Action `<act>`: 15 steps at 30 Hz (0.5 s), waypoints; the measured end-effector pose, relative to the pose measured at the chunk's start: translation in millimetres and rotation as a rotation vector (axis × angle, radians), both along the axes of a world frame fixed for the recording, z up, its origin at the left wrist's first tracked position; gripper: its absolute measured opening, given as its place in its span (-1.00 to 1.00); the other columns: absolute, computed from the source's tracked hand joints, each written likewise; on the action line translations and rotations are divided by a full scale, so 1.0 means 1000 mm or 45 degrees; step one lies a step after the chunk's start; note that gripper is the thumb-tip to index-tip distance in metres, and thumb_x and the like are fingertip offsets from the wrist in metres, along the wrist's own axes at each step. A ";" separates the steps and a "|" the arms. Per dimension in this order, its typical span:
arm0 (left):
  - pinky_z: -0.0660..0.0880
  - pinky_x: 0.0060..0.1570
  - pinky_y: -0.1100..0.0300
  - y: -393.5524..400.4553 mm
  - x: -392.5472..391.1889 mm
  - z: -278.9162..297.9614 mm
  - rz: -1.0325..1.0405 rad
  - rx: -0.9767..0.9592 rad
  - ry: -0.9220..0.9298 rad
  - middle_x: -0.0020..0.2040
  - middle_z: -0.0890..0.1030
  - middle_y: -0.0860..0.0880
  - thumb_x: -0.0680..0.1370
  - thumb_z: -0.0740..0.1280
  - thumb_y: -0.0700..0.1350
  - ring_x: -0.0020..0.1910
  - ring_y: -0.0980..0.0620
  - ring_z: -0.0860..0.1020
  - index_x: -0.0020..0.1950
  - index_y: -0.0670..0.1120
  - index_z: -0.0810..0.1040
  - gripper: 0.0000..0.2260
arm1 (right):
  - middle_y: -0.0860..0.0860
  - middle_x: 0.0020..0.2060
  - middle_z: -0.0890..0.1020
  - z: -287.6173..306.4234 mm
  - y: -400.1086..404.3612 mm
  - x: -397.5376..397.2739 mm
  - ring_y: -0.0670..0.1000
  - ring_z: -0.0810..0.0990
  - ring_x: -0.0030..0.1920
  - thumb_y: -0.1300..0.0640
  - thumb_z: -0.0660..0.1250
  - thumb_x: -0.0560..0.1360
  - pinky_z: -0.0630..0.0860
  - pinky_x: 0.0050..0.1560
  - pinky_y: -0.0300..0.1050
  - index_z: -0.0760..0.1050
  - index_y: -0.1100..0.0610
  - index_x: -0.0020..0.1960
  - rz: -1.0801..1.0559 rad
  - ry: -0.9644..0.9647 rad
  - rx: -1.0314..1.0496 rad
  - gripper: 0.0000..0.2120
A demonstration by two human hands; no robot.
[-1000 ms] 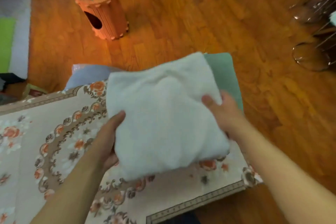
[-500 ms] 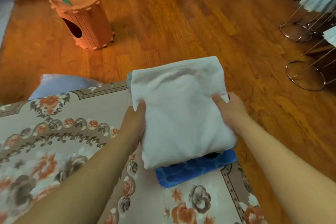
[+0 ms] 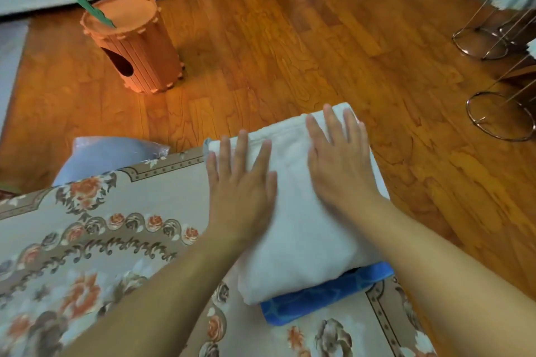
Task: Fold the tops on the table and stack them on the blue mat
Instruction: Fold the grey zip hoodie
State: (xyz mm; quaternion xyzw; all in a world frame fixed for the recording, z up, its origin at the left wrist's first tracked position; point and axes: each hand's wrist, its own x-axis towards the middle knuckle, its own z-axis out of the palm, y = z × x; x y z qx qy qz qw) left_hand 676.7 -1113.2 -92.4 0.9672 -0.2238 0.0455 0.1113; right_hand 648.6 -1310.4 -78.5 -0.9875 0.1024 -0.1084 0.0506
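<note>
The folded white fleece top (image 3: 301,220) lies on the blue patterned mat (image 3: 324,295), lower centre. The left hand (image 3: 242,182) and right hand (image 3: 339,165) press it, fingers straight and spread. Pressure should stay even, smoothing outward without shifting the stack.

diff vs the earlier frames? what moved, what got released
The folded white top went from carried above the table down onto the blue mat. Both hands let go of its sides: left hand and right hand now press flat on top. Floral tablecloth and orange barrel unchanged.
</note>
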 end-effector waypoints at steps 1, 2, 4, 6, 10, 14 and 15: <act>-0.11 0.55 -0.29 -0.008 0.013 -0.006 0.050 0.037 0.095 0.67 0.03 -0.09 0.68 -0.04 0.20 0.63 -0.23 -0.10 0.65 0.18 0.04 -0.49 | 0.10 0.60 0.13 -0.008 -0.006 0.017 0.27 0.02 0.59 -0.07 0.01 0.67 0.01 0.54 0.30 0.10 -0.03 0.62 -0.044 0.106 0.003 -0.47; -0.13 0.54 -0.31 -0.013 0.027 -0.015 0.113 0.045 0.167 0.67 -0.01 -0.03 0.67 -0.11 0.26 0.63 -0.18 -0.15 0.64 0.22 -0.06 -0.47 | 0.06 0.61 0.12 -0.020 -0.015 0.031 0.25 0.01 0.59 -0.17 -0.07 0.67 0.00 0.55 0.30 0.06 -0.07 0.63 -0.109 0.202 0.024 -0.45; 0.02 0.51 -0.35 -0.017 0.045 -0.036 0.190 -0.027 0.304 0.67 -0.02 0.04 0.63 -0.15 0.35 0.64 -0.11 -0.18 0.62 0.29 -0.14 -0.44 | 0.05 0.60 0.17 -0.044 -0.028 0.045 0.24 0.10 0.57 -0.26 -0.15 0.64 0.18 0.51 0.28 0.06 -0.09 0.62 -0.160 0.254 0.058 -0.41; 0.20 0.45 -0.35 -0.017 0.044 -0.052 0.210 -0.104 0.346 0.67 0.01 0.04 0.62 -0.12 0.37 0.64 -0.10 -0.16 0.61 0.31 -0.14 -0.44 | 0.06 0.58 0.23 -0.064 -0.031 0.040 0.23 0.16 0.55 -0.27 -0.15 0.64 0.36 0.41 0.24 0.10 -0.06 0.61 -0.131 0.208 0.079 -0.40; 0.14 0.47 -0.39 -0.019 0.036 -0.055 0.221 -0.078 0.319 0.67 -0.01 0.03 0.63 -0.14 0.36 0.63 -0.11 -0.17 0.62 0.28 -0.13 -0.43 | 0.06 0.58 0.21 -0.067 -0.029 0.036 0.22 0.14 0.56 -0.25 -0.14 0.65 0.37 0.41 0.24 0.08 -0.06 0.62 -0.134 0.213 0.137 -0.41; -0.29 0.48 -0.39 -0.024 0.037 -0.038 0.233 0.095 0.324 0.67 -0.15 0.01 0.63 -0.24 0.33 0.62 -0.16 -0.29 0.63 0.22 -0.21 -0.43 | 0.07 0.63 -0.03 -0.029 -0.015 0.036 0.27 -0.15 0.60 -0.24 -0.17 0.66 -0.17 0.55 0.33 -0.05 -0.06 0.64 -0.164 0.185 0.007 -0.40; -0.30 0.47 -0.38 -0.024 0.036 -0.036 0.244 0.112 0.320 0.67 -0.16 -0.01 0.63 -0.25 0.33 0.61 -0.17 -0.30 0.63 0.21 -0.22 -0.42 | 0.07 0.63 -0.08 -0.019 -0.005 0.028 0.26 -0.21 0.60 -0.24 -0.16 0.66 -0.26 0.53 0.31 -0.08 -0.06 0.64 -0.161 0.119 0.002 -0.40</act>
